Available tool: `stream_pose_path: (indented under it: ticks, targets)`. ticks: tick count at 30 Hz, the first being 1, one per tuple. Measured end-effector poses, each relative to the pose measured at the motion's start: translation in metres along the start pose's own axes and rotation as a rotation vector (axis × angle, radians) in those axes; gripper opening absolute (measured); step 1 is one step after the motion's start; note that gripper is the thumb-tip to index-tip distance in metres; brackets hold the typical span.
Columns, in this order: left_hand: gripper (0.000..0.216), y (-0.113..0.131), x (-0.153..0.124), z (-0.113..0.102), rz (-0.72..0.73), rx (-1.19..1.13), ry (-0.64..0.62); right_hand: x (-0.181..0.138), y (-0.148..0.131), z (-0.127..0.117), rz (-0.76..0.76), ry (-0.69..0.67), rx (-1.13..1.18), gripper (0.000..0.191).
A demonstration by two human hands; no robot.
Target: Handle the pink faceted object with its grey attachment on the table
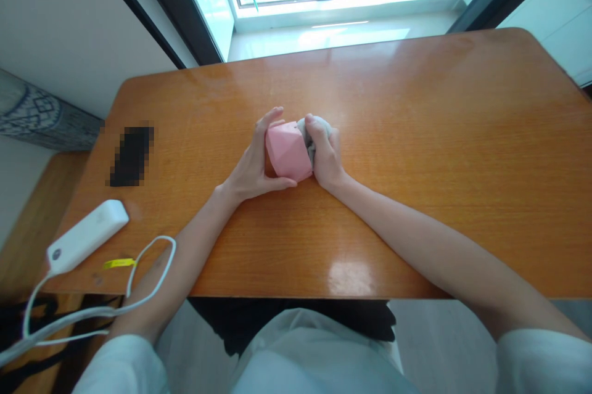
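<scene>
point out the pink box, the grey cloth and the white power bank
pink box (289, 152), head view, on its top face
grey cloth (311, 146), head view, on the fold beside the box
white power bank (87, 235), head view, mid-body

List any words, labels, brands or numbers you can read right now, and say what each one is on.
No text can be read.
White power bank: a small round mark at one end, too small to read.
Yellow tag on the white cable: no print can be made out.
Black object: blurred out.
Pink faceted object in the left hand and grey cloth in the right hand: no print visible.
</scene>
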State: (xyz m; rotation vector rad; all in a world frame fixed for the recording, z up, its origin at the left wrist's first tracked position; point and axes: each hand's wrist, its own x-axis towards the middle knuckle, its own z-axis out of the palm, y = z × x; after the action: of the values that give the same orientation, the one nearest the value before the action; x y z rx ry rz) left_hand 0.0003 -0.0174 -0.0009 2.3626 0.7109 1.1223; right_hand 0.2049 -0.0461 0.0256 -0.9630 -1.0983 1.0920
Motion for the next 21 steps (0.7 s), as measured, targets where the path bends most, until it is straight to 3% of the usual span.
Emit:
stream_pose_path:
  ticks: [2, 6, 9, 16, 21]
  targets:
    - [0.143, -0.001, 0.002, -0.002, 0.120, 0.117, -0.005, 0.003, 0.000, 0.000, 0.015, 0.000, 0.004, 0.069]
    - [0.120, 0.001, 0.004, -0.002, 0.292, 0.250, 0.008, 0.005, -0.002, 0.000, 0.045, 0.007, 0.015, 0.066]
    - [0.113, 0.007, 0.005, 0.000, 0.245, 0.192, 0.039, 0.001, -0.004, 0.000, 0.021, 0.007, 0.031, 0.062]
    - [0.126, 0.006, -0.001, 0.003, -0.052, -0.055, -0.007, -0.005, -0.006, 0.002, 0.002, 0.007, 0.009, 0.063]
    - [0.143, 0.000, 0.000, 0.003, 0.069, 0.055, -0.024, 0.003, -0.006, 0.003, 0.032, 0.027, 0.043, 0.066]
